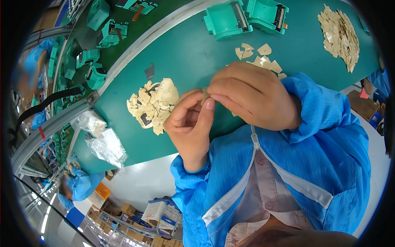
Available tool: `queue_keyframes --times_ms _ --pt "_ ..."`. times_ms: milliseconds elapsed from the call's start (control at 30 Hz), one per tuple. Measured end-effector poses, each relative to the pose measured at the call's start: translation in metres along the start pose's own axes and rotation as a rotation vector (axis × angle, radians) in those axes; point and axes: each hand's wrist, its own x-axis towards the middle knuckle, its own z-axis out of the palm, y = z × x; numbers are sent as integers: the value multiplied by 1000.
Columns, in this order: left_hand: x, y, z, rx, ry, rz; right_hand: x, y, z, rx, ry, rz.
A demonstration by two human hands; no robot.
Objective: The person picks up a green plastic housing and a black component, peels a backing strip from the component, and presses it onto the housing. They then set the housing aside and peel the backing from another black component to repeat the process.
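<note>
My left hand (190, 123) and my right hand (256, 95) meet above the green tabletop, fingertips together. Between them is a small, thin beige piece (205, 91), mostly hidden by the fingers. The left thumb and forefinger pinch it from below; the right fingertips close on its upper end. Beside my left hand lies a heap of beige, paper-like cut pieces (149, 103) with some dark bits in it. A single dark piece (149, 71) rests just beyond that heap. Past my right hand several loose beige pieces (264, 50) are scattered, partly covered by it.
Two green plastic housings (225, 20) stand at the far edge. A larger beige pile (339, 37) sits far right. Clear plastic bags (108, 146) lie at the left. Beyond a metal rail (123, 55), more green housings (111, 33) rest on a line. Co-workers (80, 185) are at the left.
</note>
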Motion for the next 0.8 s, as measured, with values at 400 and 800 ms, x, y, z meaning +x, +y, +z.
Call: queue_keyframes --times_ms 400,800 --pt "5 9 4 787 -31 450 -1 2 -6 -208 -159 -108" --pt "-7 -3 -8 279 -23 144 1 23 -5 255 -35 311"
